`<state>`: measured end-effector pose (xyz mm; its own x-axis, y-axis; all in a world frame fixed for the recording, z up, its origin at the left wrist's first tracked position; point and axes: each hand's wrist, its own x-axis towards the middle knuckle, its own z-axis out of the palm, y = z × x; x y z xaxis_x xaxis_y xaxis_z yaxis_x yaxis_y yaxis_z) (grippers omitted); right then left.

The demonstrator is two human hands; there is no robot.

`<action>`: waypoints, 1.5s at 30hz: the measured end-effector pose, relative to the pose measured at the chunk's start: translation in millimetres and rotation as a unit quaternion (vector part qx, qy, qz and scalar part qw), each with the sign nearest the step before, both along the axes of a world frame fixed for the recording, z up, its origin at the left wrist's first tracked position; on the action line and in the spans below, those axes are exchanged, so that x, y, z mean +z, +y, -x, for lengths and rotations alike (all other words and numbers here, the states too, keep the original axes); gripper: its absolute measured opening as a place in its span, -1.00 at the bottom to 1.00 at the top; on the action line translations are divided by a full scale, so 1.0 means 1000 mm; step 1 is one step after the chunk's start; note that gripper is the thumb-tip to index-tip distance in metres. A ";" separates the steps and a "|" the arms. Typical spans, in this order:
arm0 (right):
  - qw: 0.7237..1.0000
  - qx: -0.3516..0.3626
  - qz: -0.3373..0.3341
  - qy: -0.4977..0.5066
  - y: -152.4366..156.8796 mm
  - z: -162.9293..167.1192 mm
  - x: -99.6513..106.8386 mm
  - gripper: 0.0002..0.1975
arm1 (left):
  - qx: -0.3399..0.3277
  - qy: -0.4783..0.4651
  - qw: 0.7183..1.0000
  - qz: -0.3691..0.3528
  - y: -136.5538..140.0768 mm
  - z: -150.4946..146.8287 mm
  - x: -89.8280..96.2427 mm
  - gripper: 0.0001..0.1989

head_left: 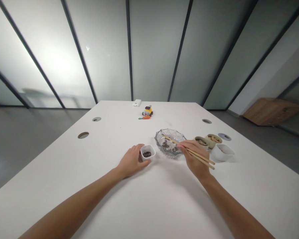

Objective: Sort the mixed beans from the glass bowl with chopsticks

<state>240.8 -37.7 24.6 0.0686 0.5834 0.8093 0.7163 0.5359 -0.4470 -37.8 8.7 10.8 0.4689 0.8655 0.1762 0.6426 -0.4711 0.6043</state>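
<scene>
Grasped by the left hand (132, 161) below centre frame, the white cup (147, 148) should be kept steady, while chopsticks (198, 155) clasped by the right hand (197, 167) are best held low over the glass bowl (159, 146).

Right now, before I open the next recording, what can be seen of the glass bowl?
The glass bowl looks clear and grayish, wide and shallow, with a scalloped rim and a cut-style pattern. It sits upright on the white table. Small dark pieces lie inside, mostly toward the near side. Chopsticks reach over it from the right hand, which hides part of its right edge; whether either touches the glass is unclear.
</scene>
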 end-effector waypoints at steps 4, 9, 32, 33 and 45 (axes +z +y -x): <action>1.000 0.007 0.019 0.016 -0.019 0.012 0.019 -0.81 | 0.003 0.000 1.000 -0.008 0.000 -0.001 -0.001 -0.52; 0.998 0.040 0.041 0.015 -0.026 0.017 0.020 -0.79 | 0.005 0.002 1.000 -0.017 0.000 -0.002 -0.002 -0.52; 0.994 0.078 0.041 -0.059 0.015 -0.015 -0.024 -0.87 | -0.005 0.006 1.000 0.001 0.000 -0.001 0.002 -0.57; 0.994 0.079 0.041 -0.061 0.015 -0.015 -0.024 -0.87 | -0.005 0.008 1.000 0.004 0.000 -0.001 0.002 -0.56; 0.996 0.064 0.014 -0.067 0.017 -0.016 -0.024 -0.88 | -0.002 0.005 1.000 0.008 0.001 0.000 -0.001 -0.54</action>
